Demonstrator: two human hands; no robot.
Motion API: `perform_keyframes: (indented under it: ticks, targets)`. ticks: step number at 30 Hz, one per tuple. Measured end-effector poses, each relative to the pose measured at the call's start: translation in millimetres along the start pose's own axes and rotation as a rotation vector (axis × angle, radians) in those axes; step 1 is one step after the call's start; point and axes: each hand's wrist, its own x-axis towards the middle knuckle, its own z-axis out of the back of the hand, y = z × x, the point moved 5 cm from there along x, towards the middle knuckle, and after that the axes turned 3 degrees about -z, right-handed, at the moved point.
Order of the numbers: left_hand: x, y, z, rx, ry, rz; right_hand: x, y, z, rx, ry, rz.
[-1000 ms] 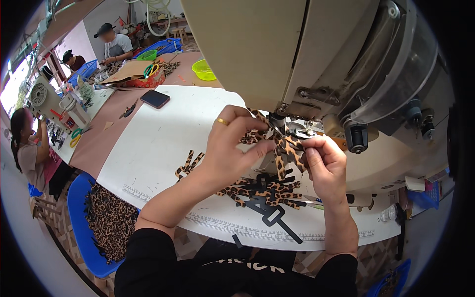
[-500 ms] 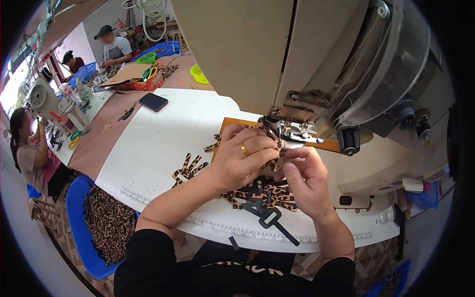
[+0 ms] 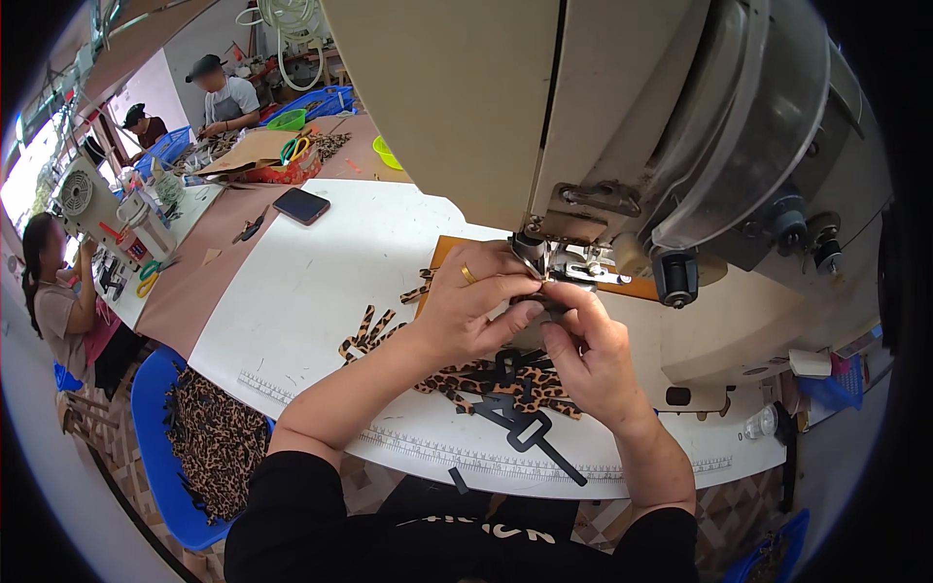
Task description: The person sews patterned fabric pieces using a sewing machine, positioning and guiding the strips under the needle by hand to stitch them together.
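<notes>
My left hand [image 3: 473,309], with a gold ring on one finger, and my right hand [image 3: 587,348] meet under the presser foot [image 3: 534,255] of a large cream sewing machine [image 3: 583,126]. Both pinch a small leopard-print strap piece that the fingers mostly hide. Below my hands lies a loose pile of leopard-print straps [image 3: 486,379] with black strips and a black buckle loop [image 3: 530,428] on the white table [image 3: 321,282]. More straps [image 3: 369,330] fan out left of my left wrist.
A dark phone [image 3: 301,205] lies on the table's far left. A blue bin [image 3: 185,437] of leopard-print pieces stands at the lower left. Other people work at benches at the far left and back. A small white box [image 3: 807,362] sits at the right.
Both hands have moved up from holding the strap in the air to the presser foot, closing tightly together there. The view has come nearer to the machine.
</notes>
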Motion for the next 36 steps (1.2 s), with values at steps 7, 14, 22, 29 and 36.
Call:
perform_keyframes:
  ticks: [7, 14, 22, 29, 36]
  targets:
    - [-21.9, 47.0, -18.5, -0.765, -0.131, 0.677, -1.7, 0.7, 11.8, -0.020, 0.028, -0.015]
    - [24.8, 59.6, -26.6, -0.615, 0.202, 1.007, -4.8, -0.1, 30.7, -0.022, -0.010, 0.008]
    - [10.3, 36.8, -15.4, -0.129, 0.573, 1.040, -8.7, 0.3, 48.9, 0.003, -0.023, -0.038]
    - [25.7, 60.7, 17.4, -0.551, 0.230, 0.945, -7.5, 10.3, 45.1, 0.000, -0.030, -0.013]
    - [36.8, 37.6, -10.8, -0.486, 0.514, 0.859, -12.3, 19.3, 17.9, -0.011, 0.094, 0.007]
